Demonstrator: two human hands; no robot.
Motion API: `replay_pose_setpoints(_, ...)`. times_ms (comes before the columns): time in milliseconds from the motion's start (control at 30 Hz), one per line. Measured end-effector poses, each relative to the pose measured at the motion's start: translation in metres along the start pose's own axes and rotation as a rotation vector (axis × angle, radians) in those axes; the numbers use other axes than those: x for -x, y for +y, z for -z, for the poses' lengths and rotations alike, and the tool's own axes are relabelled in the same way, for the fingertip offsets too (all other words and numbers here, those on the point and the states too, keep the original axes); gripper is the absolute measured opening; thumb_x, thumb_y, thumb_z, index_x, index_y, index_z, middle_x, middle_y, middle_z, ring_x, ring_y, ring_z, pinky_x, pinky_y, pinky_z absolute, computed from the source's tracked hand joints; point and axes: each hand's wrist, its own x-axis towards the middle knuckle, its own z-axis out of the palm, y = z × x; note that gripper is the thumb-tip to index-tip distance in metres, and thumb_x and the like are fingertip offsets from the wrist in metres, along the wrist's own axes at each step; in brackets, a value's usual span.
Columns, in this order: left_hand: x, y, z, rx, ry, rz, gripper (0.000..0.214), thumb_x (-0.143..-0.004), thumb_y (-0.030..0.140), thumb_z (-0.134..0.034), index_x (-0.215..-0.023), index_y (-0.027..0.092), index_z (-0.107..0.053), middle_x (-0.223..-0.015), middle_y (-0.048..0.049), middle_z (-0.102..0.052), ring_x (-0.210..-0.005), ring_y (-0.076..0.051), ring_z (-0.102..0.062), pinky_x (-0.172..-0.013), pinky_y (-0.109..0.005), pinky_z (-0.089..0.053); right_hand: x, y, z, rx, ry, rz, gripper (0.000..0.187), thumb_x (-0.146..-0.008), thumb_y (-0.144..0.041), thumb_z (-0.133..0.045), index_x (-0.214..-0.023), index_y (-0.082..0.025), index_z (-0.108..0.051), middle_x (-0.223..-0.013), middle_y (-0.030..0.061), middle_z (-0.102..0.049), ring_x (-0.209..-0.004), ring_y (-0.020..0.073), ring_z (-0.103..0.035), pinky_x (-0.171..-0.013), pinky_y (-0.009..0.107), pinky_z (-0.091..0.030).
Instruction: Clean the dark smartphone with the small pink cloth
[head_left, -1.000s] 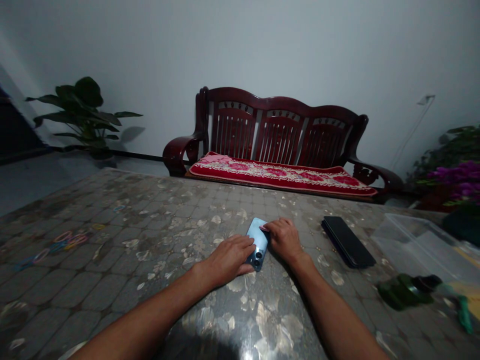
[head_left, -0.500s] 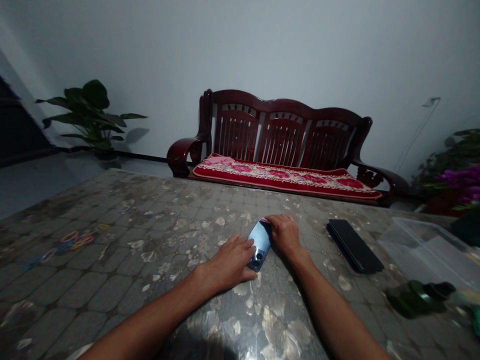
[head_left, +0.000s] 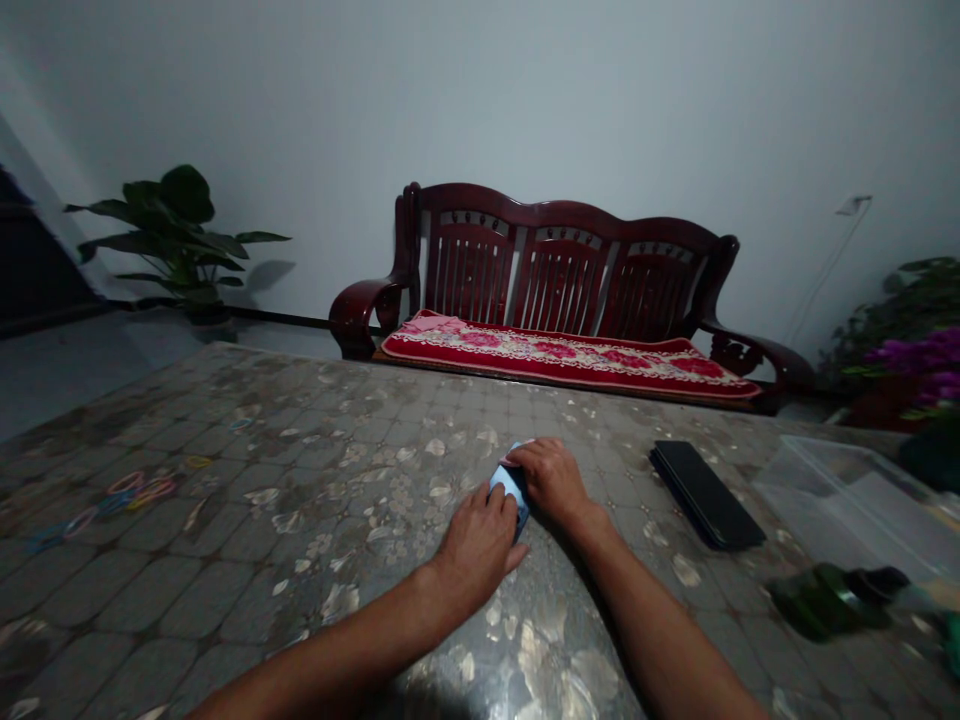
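Note:
A light blue phone (head_left: 511, 486) lies back-up on the patterned table (head_left: 300, 500), mostly covered by both hands. My left hand (head_left: 480, 545) rests on its near end with fingers curled over it. My right hand (head_left: 550, 479) grips its far right edge with fingers closed around it. Only a small strip of the blue back shows between the two hands.
A black phone (head_left: 705, 494) lies to the right. A clear plastic box (head_left: 855, 505) and a dark green bottle (head_left: 825, 598) sit at the far right. Coloured rubber bands (head_left: 127, 490) lie at the left. A wooden bench (head_left: 562, 290) stands behind the table.
Both hands have closed in over the blue phone, which now shows much less of its back. The left hand slid forward over the camera end.

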Motion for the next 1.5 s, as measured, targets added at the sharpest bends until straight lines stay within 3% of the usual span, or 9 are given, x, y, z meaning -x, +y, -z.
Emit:
replay_pose_setpoints(100, -0.002, 0.0, 0.0, 0.018, -0.039, 0.001, 0.042, -0.086, 0.034, -0.071, -0.12, 0.011, -0.061, -0.123, -0.0197, -0.063, -0.12, -0.035, -0.058, -0.101, -0.047, -0.049, -0.001, 0.005, -0.001, 0.028, 0.052, -0.087, 0.021, -0.09, -0.01, -0.061, -0.096, -0.023, -0.076, -0.096, 0.0047, -0.078, -0.091, 0.0201, -0.066, -0.086, 0.033, -0.04)
replay_pose_setpoints(300, -0.003, -0.005, 0.0, 0.057, -0.072, -0.042, 0.049, -0.088, 0.022, -0.064, -0.133, 0.01, -0.052, -0.134, -0.024, -0.057, -0.128, -0.039, -0.053, -0.104, -0.053, -0.047, 0.004, 0.005, 0.004, -0.063, 0.026, 0.027, 0.03, -0.084, -0.004, -0.058, -0.094, -0.025, -0.077, -0.089, 0.0022, -0.078, -0.084, 0.0178, -0.067, -0.085, 0.032, -0.043)
replay_pose_setpoints(467, -0.006, -0.017, 0.019, 0.21, -0.129, -0.035, 0.048, -0.092, 0.014, -0.051, -0.139, 0.012, -0.048, -0.142, -0.0211, -0.054, -0.127, -0.032, -0.057, -0.106, -0.044, -0.047, 0.01, 0.015, 0.014, -0.066, 0.322, -0.154, 0.032, -0.088, -0.007, -0.051, -0.099, -0.024, -0.076, -0.096, 0.0036, -0.078, -0.089, 0.0188, -0.068, -0.083, 0.031, -0.044)
replay_pose_setpoints(533, -0.008, -0.021, 0.027, 0.264, -0.144, -0.012, 0.047, -0.092, 0.012, -0.046, -0.14, 0.014, -0.048, -0.139, -0.0184, -0.058, -0.121, -0.028, -0.062, -0.102, -0.039, -0.049, 0.012, 0.019, 0.016, -0.056, 0.376, -0.163, 0.033, -0.09, -0.008, -0.049, -0.101, -0.024, -0.075, -0.098, 0.0038, -0.078, -0.091, 0.0192, -0.067, -0.084, 0.031, -0.043)
replay_pose_setpoints(667, -0.011, -0.029, 0.032, 0.336, -0.154, 0.03, 0.049, -0.093, 0.012, -0.041, -0.142, 0.016, -0.046, -0.128, -0.0145, -0.067, -0.111, -0.025, -0.067, -0.095, -0.035, -0.052, 0.013, 0.02, 0.014, -0.041, 0.39, -0.093, 0.03, -0.092, -0.009, -0.049, -0.101, -0.023, -0.074, -0.097, 0.0037, -0.077, -0.093, 0.0194, -0.067, -0.085, 0.031, -0.043)
replay_pose_setpoints(833, -0.012, -0.041, 0.027, 0.398, -0.117, 0.044, 0.052, -0.094, 0.016, -0.04, -0.146, 0.018, -0.043, -0.128, -0.0124, -0.068, -0.111, -0.024, -0.068, -0.093, -0.033, -0.051, 0.013, 0.011, 0.013, -0.058, 0.398, -0.024, 0.027, -0.094, -0.014, -0.05, -0.105, -0.022, -0.073, -0.101, 0.0055, -0.077, -0.097, 0.0197, -0.067, -0.088, 0.033, -0.043)
replay_pose_setpoints(1133, -0.012, -0.054, 0.024, 0.527, -0.022, 0.009, 0.045, -0.095, 0.016, -0.036, -0.136, 0.019, -0.053, -0.108, -0.0094, -0.074, -0.098, -0.023, -0.071, -0.086, -0.031, -0.051, 0.009, -0.014, 0.011, -0.029, 0.38, 0.152, 0.029, -0.093, -0.013, -0.05, -0.113, -0.022, -0.07, -0.108, 0.0072, -0.076, -0.1, 0.0197, -0.065, -0.09, 0.035, -0.043)
replay_pose_setpoints(1367, -0.012, -0.062, 0.027, 0.532, -0.052, -0.011, 0.045, -0.097, 0.021, -0.036, -0.139, 0.021, -0.051, -0.102, -0.0067, -0.074, -0.092, -0.022, -0.072, -0.08, -0.029, -0.05, 0.001, -0.007, 0.012, 0.022, 0.407, 0.04, 0.021, -0.092, -0.019, -0.056, -0.106, -0.022, -0.071, -0.106, 0.007, -0.076, -0.096, 0.022, -0.064, -0.087, 0.036, -0.041)
replay_pose_setpoints(1500, -0.012, -0.064, 0.031, 0.534, -0.045, -0.011, 0.045, -0.097, 0.02, -0.035, -0.139, 0.021, -0.052, -0.104, -0.007, -0.075, -0.093, -0.022, -0.072, -0.08, -0.029, -0.051, 0.001, -0.018, 0.01, 0.016, 0.413, 0.109, 0.024, -0.093, -0.016, -0.053, -0.11, -0.022, -0.07, -0.106, 0.0069, -0.076, -0.096, 0.0211, -0.064, -0.087, 0.036, -0.041)
